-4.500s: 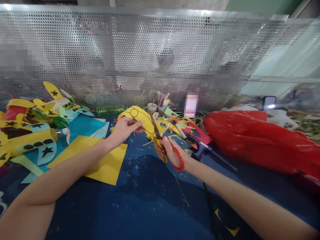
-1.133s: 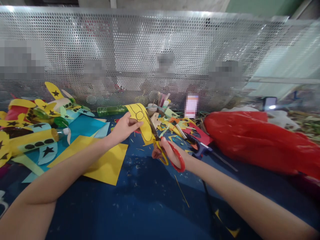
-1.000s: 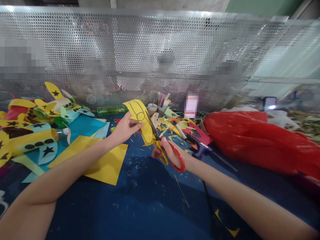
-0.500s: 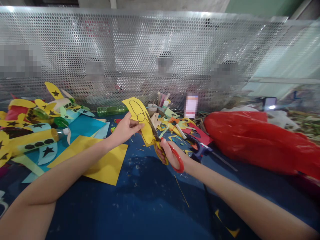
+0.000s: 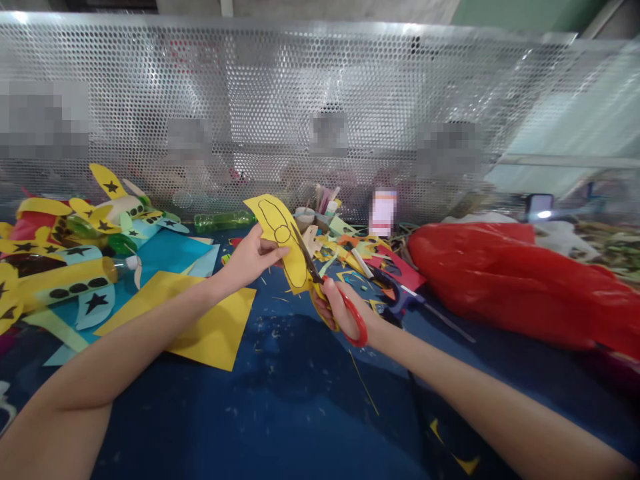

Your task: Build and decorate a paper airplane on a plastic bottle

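Note:
My left hand [image 5: 255, 255] pinches a strip of yellow paper [image 5: 274, 217] between thumb and fingers. Black outlines of two long rounded shapes and a small circle between them are drawn on the strip. My right hand [image 5: 340, 310] is closed round the scissors [image 5: 356, 321], which have a red handle loop and a yellow one. The dark blades lie along the right edge of the strip, near the lower outline. Larger yellow sheets [image 5: 215, 333] rest on the blue table [image 5: 280, 413] beneath my left forearm.
Paper-decorated bottle planes [image 5: 80, 280] crowd the left. Behind my hands are a green bottle [image 5: 225, 221], paper scraps [image 5: 345, 250] and a glue gun [image 5: 403, 300]. A red plastic bag [image 5: 500, 287] fills the right, and a perforated metal screen [image 5: 280, 87] stands behind.
The scissor handles have drawn slightly closer together in my right hand. The paper and my left hand have barely moved.

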{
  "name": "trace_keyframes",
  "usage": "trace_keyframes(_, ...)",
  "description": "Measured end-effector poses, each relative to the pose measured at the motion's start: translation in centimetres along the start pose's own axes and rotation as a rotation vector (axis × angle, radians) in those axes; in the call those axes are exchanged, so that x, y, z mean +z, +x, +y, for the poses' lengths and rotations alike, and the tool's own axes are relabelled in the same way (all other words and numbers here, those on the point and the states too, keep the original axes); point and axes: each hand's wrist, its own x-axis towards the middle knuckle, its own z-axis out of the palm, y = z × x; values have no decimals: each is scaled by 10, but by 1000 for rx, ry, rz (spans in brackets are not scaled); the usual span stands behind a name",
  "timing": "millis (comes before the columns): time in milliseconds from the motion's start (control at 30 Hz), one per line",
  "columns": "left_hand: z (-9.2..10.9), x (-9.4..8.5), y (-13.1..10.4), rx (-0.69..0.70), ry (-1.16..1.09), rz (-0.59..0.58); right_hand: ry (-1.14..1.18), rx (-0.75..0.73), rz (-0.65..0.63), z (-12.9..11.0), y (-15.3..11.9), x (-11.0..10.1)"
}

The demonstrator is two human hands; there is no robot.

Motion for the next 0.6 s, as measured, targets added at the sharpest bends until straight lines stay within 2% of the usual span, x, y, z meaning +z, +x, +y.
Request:
trace_keyframes(233, 0, -3, 2, -10, 20, 2, -24, 9, 36, -2, 0, -1)
trace_keyframes(433, 2, -5, 2, -20, -84, -40, -76, -13, 40, -6, -2, -2)
trace_keyframes(600, 1, -6, 3, -5, -130, -20, -125, -15, 45, -7, -2, -3)
